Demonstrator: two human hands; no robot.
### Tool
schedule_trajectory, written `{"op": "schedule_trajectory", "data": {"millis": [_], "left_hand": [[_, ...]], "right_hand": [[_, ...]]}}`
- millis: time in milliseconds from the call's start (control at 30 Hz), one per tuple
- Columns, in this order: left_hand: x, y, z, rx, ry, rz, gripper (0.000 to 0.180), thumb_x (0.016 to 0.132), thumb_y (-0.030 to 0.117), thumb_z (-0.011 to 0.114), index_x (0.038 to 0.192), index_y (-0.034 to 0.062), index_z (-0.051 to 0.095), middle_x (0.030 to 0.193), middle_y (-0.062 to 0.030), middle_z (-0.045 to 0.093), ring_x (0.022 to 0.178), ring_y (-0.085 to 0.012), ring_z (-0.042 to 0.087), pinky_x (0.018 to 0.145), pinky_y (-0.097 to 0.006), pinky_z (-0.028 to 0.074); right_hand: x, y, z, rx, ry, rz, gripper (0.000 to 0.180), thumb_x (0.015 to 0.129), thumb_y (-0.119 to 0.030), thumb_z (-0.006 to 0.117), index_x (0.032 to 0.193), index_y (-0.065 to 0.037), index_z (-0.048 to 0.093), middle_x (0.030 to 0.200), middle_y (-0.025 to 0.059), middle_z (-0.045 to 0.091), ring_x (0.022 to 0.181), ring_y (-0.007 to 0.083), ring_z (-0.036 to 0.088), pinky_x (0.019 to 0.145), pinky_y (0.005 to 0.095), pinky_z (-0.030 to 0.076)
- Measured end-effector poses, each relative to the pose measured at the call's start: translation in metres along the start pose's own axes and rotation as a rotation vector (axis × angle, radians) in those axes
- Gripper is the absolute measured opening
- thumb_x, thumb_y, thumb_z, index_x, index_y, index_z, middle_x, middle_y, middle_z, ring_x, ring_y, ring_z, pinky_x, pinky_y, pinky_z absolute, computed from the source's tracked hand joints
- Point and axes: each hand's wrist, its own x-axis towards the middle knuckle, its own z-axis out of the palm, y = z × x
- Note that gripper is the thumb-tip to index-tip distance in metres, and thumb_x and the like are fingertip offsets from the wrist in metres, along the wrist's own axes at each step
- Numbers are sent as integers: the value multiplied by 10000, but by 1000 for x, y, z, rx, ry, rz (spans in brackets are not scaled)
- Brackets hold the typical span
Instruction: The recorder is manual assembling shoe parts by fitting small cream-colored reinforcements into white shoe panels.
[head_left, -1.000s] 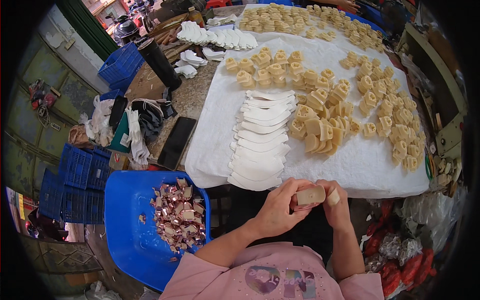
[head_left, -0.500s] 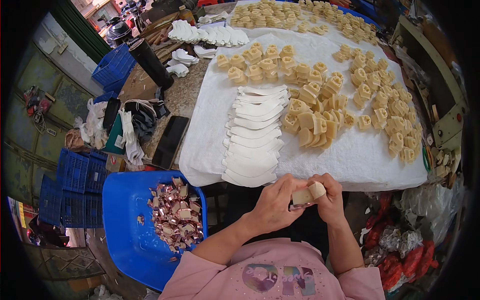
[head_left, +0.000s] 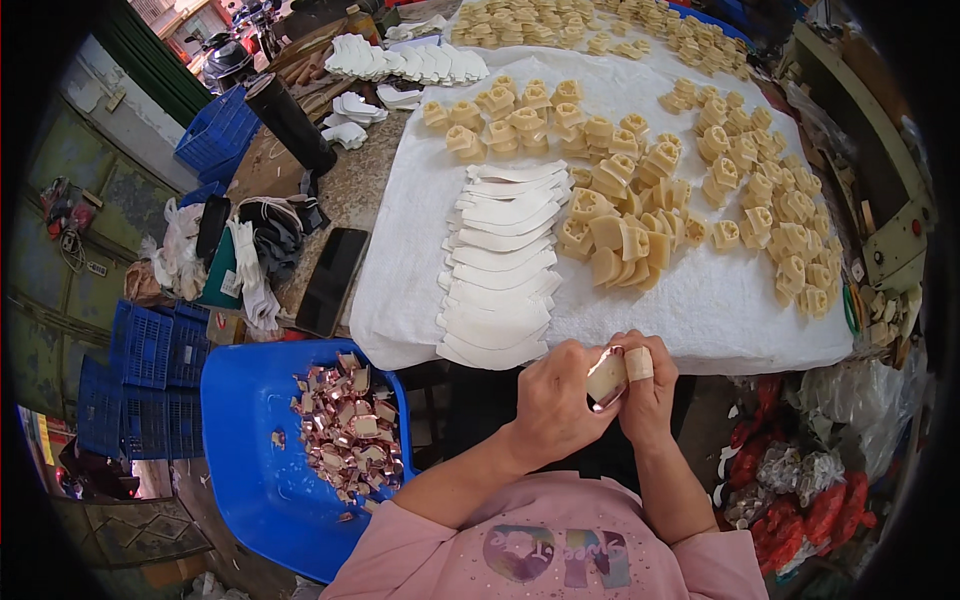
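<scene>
Just in front of the pink shirt (head_left: 560,545), the left hand (head_left: 560,395) is curling its fingers in tight and holding a small piece (head_left: 606,382) by its side. The right hand (head_left: 648,400) is closing around the other end, with its tan finger wrap (head_left: 638,364) pressing close to the edge. The piece is sitting up between the two hands, right by the near edge of the bench. I'm thinking it could be slipping out if the grip goes loose, because the shiny rim seems smooth and only a few fingers are pinching it. A dark gap is lying under the hands, so a dropped piece could be landing down there. The shiny skin could be creasing or tearing too, if a thumb is pushing too hard in one spot. The piece is showing a flat, pale tan face with round corners, and a bright pink and silver edge is shining around part of it. I can't tell what its back is looking like. Beside the left arm, a blue tub (head_left: 235,440) is holding a messy heap of shiny pink and tan bits (head_left: 350,430). Past the hands, a row of white strips (head_left: 500,265) is lying on the white cloth (head_left: 405,270). The nearest strip is lying close to the edge, so a bump from the left hand could be knocking it off. Farther back, lots of pale yellow pieces (head_left: 640,235) are crowding together.
</scene>
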Motion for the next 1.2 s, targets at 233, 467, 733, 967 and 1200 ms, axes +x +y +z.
{"op": "schedule_trajectory", "data": {"millis": [233, 467, 733, 967, 1200], "left_hand": [[2, 7, -1, 32, 62, -54, 453, 586, 104, 793, 911, 23, 487, 722, -109, 533, 583, -262, 581, 512, -334, 467], [5, -5, 1, 60, 89, -126, 443, 594, 75, 800, 867, 14, 457, 656, -101, 519, 539, -221, 566, 496, -308, 463], [-2, -8, 5, 69, 94, -157, 475, 567, 60, 815, 868, 7, 452, 656, -98, 511, 537, -184, 559, 493, -288, 462], [-20, -28, -24, -11, 137, -232, 422, 624, 82, 796, 901, 13, 486, 704, -89, 557, 580, -161, 567, 535, -271, 466], [-81, -92, -108, 224, 416, -610, 314, 738, 20, 677, 1001, -7, 506, 955, -97, 560, 869, -171, 531, 792, -295, 436]], "right_hand": [[2, -5, 0, 580, -137, 258, 241, 933, -209, 519, 1074, -17, 554, 1023, 74, 557, 935, 142, 522, 822, 284, 428], [13, -1, 19, 64, -44, 166, 159, 920, -137, 483, 1003, -27, 562, 943, 60, 576, 876, 135, 541, 788, 268, 442], [6, 2, 15, 788, -123, 497, 247, 936, -233, 521, 1090, -41, 543, 997, 58, 579, 953, 149, 559, 837, 285, 450], [10, -3, 35, -114, -241, 107, 265, 900, -129, 507, 1144, -28, 534, 955, 112, 589, 892, 212, 585, 786, 303, 461], [54, 13, 30, -396, -261, -62, 226, 814, -38, 594, 1037, -19, 563, 969, 131, 560, 847, 295, 560, 761, 352, 456]]}}
